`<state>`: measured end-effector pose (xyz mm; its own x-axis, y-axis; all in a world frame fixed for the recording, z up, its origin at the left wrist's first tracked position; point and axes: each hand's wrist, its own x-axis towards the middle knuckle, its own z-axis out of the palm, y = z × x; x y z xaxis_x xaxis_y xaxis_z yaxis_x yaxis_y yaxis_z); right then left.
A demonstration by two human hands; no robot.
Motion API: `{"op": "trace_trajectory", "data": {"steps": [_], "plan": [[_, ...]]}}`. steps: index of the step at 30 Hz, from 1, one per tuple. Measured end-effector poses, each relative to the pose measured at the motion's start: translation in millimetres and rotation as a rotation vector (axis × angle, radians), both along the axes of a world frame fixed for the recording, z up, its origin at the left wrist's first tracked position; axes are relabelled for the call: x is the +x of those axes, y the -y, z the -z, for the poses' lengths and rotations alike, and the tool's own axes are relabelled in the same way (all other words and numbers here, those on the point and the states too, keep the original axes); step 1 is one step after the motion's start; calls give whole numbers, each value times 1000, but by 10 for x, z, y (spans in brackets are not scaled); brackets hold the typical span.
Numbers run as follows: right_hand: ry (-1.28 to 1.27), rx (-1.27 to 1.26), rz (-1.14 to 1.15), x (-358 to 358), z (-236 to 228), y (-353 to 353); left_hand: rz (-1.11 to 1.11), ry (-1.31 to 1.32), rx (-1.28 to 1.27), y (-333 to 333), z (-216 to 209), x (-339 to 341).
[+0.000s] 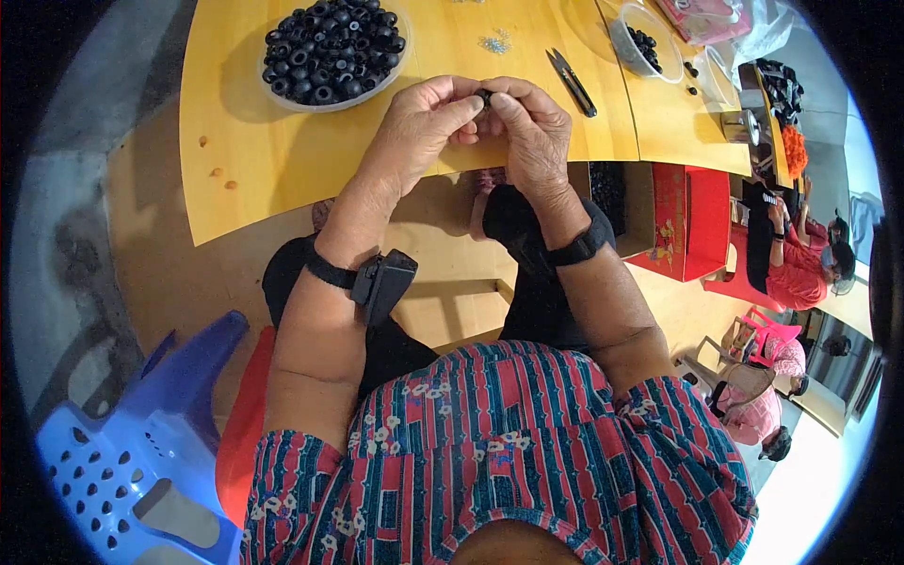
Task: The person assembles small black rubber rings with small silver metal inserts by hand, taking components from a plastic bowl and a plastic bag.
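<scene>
- the left hand (419,127) pinched the piece (484,98) between thumb and fingers.
- the right hand (534,129) gripped it from the other side, thumb pressed in; fingers hid most of its shape.
- the piece, small and black, was held up over the table (282,179), near the front edge.
- it was probably light and stiff, hardly fragile; judging by the loose pieces (331,52), a smooth, rounded outside might have slipped or rolled.
- opposite sides seemed the best hold, thumb against fingertip, leaving any hole uncovered.
- the bowl (330,106) of loose pieces stood just beyond the left hand, its rim close enough to knock.
- the snips (572,83) lay near the right hand, tips pointing away, limiting sideways room there.
- clear beads (495,41) lay loosely heaped beyond both hands, likely easy to scatter.
- the widest room was at the table's left front, around a few brown marks (217,172).
- both arms reached over the front edge, where a dropped piece could have rolled off.
</scene>
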<state>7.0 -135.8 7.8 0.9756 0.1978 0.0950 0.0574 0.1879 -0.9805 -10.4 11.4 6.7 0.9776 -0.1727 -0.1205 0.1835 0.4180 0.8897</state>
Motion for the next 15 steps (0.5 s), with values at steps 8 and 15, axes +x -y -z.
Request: {"op": "trace_trajectory", "data": {"steps": [8, 15], "plan": [[4, 33, 31, -14, -7, -27, -45, -29, -11, -23, -30, -19], [11, -51, 63, -34, 10, -16, 29, 25, 26, -36, -23, -35]]}}
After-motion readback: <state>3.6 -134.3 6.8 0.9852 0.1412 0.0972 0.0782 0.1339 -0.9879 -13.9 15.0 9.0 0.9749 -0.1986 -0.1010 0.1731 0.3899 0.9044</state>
